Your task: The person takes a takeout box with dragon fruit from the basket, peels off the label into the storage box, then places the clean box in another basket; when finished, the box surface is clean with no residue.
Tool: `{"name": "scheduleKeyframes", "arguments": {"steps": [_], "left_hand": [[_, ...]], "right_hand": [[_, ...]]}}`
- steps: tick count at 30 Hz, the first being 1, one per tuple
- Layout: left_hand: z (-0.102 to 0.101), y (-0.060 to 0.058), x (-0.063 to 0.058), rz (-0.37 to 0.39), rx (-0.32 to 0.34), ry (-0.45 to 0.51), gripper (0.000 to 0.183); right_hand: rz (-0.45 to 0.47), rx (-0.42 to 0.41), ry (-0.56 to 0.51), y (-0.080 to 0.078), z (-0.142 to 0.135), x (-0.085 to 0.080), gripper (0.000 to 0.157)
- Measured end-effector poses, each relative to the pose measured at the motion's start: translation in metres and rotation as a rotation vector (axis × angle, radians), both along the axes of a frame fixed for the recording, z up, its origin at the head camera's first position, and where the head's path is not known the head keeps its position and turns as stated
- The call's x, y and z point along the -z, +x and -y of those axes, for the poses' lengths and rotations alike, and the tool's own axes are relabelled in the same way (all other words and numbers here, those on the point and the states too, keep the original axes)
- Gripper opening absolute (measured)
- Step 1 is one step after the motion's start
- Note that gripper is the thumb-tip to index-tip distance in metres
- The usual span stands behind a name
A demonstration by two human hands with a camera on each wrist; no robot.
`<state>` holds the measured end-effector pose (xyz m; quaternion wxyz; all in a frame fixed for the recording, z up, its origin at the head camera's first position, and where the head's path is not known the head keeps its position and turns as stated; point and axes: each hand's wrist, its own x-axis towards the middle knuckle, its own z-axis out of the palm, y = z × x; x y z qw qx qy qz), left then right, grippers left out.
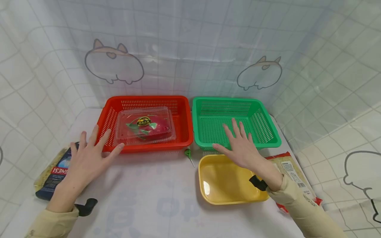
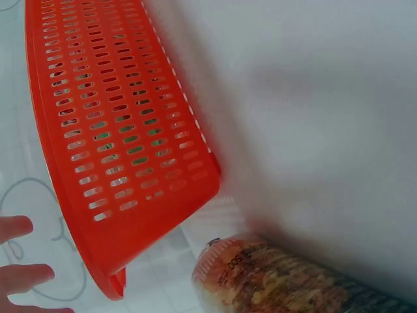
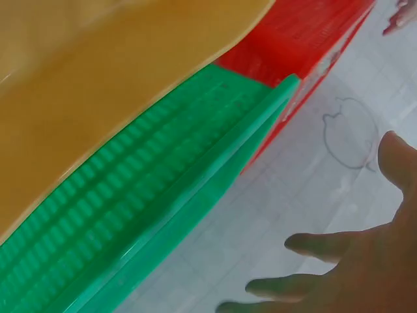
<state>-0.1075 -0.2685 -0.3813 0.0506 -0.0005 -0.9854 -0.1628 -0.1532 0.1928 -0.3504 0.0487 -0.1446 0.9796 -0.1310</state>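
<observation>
My left hand (image 1: 87, 158), fingers spread, is held near the front left corner of the red basket (image 1: 148, 148) and holds nothing. Inside that basket is a clear plastic box (image 1: 123, 124) with a dragon fruit (image 1: 160, 127) in it. My right hand (image 1: 242, 147), also with spread fingers, is over the front of the green basket (image 1: 271, 132) and the back of the yellow tray (image 1: 232, 195). Nothing is between its fingers. In the right wrist view its fingers (image 3: 319, 246) stand apart from the green basket's wall (image 3: 189, 202).
A pasta bag (image 1: 61, 170) labelled "AGNESI" lies at the left, partly behind my left hand. On the right, a red-edged bag (image 1: 293, 172) sits partly under my right forearm. A small green-headed lollipop-like item (image 1: 188, 153) lies between the baskets. Patterned sheeting (image 1: 190, 49) rises behind them.
</observation>
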Motion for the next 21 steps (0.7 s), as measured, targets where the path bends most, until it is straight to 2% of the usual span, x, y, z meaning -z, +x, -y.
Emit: {"name": "scheduleKeyframes", "arguments": {"steps": [4, 8, 17, 21], "left_hand": [[0.004, -0.005, -0.002, 0.064, 0.064, 0.102, 0.084], [0.006, -0.012, -0.007, 0.159, 0.104, 0.156, 0.084], [0.012, -0.023, -0.015, 0.275, 0.079, 0.229, 0.088], [0.016, -0.032, -0.019, 0.302, 0.084, 0.3, 0.085]], "right_hand": [[0.015, -0.054, -0.097, -0.001, 0.009, -0.003, 0.087], [0.0, -0.102, -0.173, -0.004, 0.019, -0.003, 0.075], [-0.031, -0.217, -0.369, -0.012, 0.044, -0.002, 0.04], [-0.016, -0.224, -0.444, -0.018, 0.056, 0.0, 0.034]]}}
